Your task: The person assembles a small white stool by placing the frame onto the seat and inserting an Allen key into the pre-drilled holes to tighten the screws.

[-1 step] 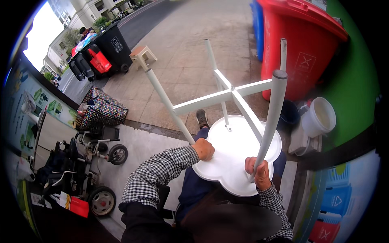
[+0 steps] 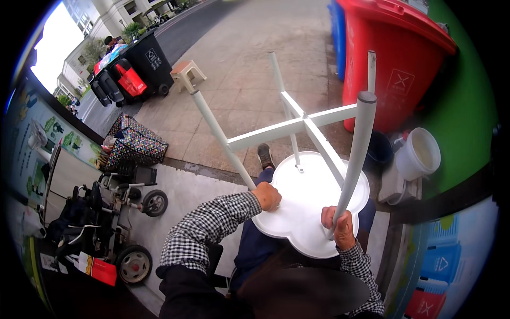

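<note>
A white table with a lobed top lies upside down across my lap, its legs pointing up. Flat crossed braces join the legs. My left hand is closed at the lower end of the left leg, over the tabletop; what its fingers pinch is hidden. Around the base of the thick near right leg, my right hand is wrapped, thumb up along the tube. At the far leg's foot a small metal bracket shows on the top's underside.
At the right stand a red wheeled bin, a dark bucket and a white bucket. To the left are a wheeled cart and a patterned bag. Farther off are a small stool and a black bin.
</note>
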`<state>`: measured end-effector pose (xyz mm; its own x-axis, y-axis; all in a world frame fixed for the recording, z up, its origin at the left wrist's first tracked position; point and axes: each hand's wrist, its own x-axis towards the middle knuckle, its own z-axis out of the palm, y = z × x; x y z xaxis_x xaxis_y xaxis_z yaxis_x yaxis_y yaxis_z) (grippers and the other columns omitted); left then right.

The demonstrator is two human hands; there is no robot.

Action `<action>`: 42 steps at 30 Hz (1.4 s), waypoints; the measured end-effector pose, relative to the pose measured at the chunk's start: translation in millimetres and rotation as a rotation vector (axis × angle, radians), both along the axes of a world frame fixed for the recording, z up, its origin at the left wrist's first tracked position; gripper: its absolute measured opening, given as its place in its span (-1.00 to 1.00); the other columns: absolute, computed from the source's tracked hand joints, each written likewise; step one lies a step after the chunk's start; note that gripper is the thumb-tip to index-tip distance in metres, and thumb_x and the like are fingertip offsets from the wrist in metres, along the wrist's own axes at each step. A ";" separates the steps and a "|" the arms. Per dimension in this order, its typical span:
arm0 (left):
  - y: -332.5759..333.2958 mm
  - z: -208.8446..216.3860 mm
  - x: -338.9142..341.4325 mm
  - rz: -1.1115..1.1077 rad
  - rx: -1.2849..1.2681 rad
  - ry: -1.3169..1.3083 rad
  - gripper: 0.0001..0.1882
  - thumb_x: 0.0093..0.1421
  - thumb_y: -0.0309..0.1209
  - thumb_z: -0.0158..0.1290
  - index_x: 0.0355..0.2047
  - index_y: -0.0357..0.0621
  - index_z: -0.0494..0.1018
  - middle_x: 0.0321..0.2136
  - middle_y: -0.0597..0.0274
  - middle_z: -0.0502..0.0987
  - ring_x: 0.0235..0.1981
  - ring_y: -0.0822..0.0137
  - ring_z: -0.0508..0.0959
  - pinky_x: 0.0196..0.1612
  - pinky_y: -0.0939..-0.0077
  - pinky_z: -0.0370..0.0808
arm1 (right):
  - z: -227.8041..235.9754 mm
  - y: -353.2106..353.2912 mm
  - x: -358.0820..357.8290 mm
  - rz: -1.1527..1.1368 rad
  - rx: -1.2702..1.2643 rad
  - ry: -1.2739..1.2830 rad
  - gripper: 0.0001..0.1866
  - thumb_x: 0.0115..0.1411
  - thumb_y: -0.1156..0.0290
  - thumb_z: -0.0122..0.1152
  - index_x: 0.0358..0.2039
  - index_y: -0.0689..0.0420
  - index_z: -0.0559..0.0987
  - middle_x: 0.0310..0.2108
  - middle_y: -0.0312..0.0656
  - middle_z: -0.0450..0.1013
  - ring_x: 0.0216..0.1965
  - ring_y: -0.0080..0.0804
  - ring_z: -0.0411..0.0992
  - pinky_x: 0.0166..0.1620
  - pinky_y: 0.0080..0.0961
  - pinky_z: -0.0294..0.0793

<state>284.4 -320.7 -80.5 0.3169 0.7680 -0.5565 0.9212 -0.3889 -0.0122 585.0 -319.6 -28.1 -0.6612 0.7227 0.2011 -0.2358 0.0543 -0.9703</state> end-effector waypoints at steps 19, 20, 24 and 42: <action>-1.7 6.9 1.2 -0.043 0.129 0.042 -0.83 0.15 -0.35 0.18 -0.34 -0.07 0.73 -0.29 0.09 0.75 -0.26 0.11 0.76 -0.35 0.15 0.63 | -0.5 1.9 -2.9 -0.008 -0.006 0.002 -0.13 0.29 -0.57 -0.21 -0.60 0.10 0.34 -0.61 -0.32 0.24 -0.52 -0.55 0.12 -0.42 -0.52 0.10; -0.8 8.4 0.8 -0.034 0.175 0.045 -0.84 0.15 -0.35 0.19 -0.34 -0.08 0.72 -0.30 0.09 0.75 -0.28 0.12 0.76 -0.36 0.17 0.63 | -0.4 2.3 -2.5 -0.007 -0.007 0.003 -0.13 0.29 -0.56 -0.20 -0.60 0.11 0.34 -0.60 -0.32 0.23 -0.52 -0.55 0.12 -0.41 -0.51 0.10; -1.1 10.3 -1.6 -0.001 0.446 -0.142 -0.88 0.12 -0.38 0.21 -0.35 -0.09 0.67 -0.39 0.10 0.72 -0.36 0.14 0.75 -0.40 0.23 0.63 | -4.5 3.3 -1.3 -0.015 -0.011 0.003 -0.13 0.31 -0.56 -0.22 -0.60 0.12 0.34 -0.60 -0.31 0.24 -0.52 -0.54 0.11 -0.41 -0.51 0.10; -15.4 5.6 3.3 0.056 0.203 -0.319 -0.75 0.27 -0.27 0.15 -0.31 -0.23 0.63 -0.35 -0.07 0.68 -0.28 -0.03 0.72 -0.24 0.12 0.65 | -5.5 4.4 -1.9 -0.015 -0.002 -0.008 -0.12 0.32 -0.55 -0.24 -0.60 0.13 0.34 -0.61 -0.29 0.25 -0.52 -0.53 0.13 -0.40 -0.51 0.11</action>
